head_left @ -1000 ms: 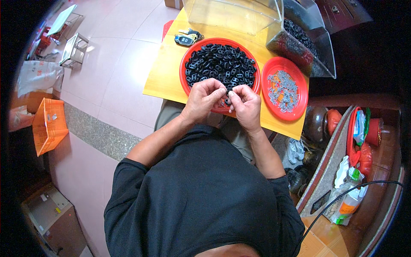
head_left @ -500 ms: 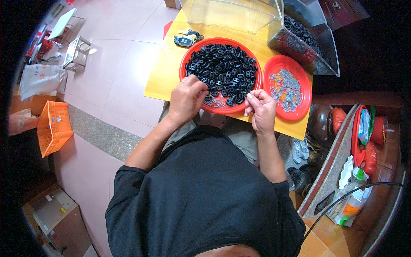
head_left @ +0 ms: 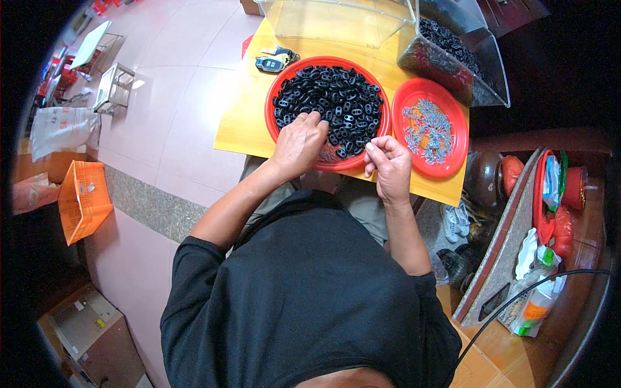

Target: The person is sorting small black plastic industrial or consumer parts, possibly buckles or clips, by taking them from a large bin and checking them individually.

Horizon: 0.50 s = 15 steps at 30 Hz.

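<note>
Bits (head_left: 330, 97), all black, filled a red tray (head_left: 326, 61) at the table's (head_left: 242, 123) near edge and could spill if the left hand (head_left: 299, 143) (grip hidden) pushed hard, while the right hand (head_left: 391, 167) pinched, maybe on nothing.

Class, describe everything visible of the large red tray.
The large red tray is round and plastic-looking, with a raised rim. It lies flat on the yellow table, at the near edge. Black oval pieces with paired holes fill most of it; small grey bits lie at its near side. The left hand dips among the pieces.
</note>
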Available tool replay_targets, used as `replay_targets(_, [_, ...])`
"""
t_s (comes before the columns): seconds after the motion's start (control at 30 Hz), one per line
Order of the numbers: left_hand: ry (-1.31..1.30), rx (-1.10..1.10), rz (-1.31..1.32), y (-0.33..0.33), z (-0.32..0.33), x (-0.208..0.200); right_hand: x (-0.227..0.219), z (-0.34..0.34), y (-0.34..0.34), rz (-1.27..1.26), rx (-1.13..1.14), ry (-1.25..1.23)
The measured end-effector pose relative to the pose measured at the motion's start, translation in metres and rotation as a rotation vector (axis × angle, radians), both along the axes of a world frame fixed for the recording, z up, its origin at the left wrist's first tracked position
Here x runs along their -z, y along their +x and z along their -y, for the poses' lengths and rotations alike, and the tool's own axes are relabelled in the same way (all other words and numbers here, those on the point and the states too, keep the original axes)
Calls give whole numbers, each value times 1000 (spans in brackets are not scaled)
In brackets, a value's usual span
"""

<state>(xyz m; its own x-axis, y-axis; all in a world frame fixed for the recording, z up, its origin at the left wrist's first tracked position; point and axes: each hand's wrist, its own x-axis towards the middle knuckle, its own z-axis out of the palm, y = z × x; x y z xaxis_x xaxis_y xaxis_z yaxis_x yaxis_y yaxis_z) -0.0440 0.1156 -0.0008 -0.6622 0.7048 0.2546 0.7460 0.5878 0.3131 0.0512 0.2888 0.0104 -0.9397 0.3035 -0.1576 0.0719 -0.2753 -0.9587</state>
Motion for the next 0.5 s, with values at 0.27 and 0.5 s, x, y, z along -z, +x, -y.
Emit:
replay_targets(0.27, [30, 7, -19, -3, -4, 0, -2, 4, 2, 4, 1, 33])
replay_targets(0.5, [-60, 15, 58, -11, -10, -5, 0, 3, 7, -6, 7, 50])
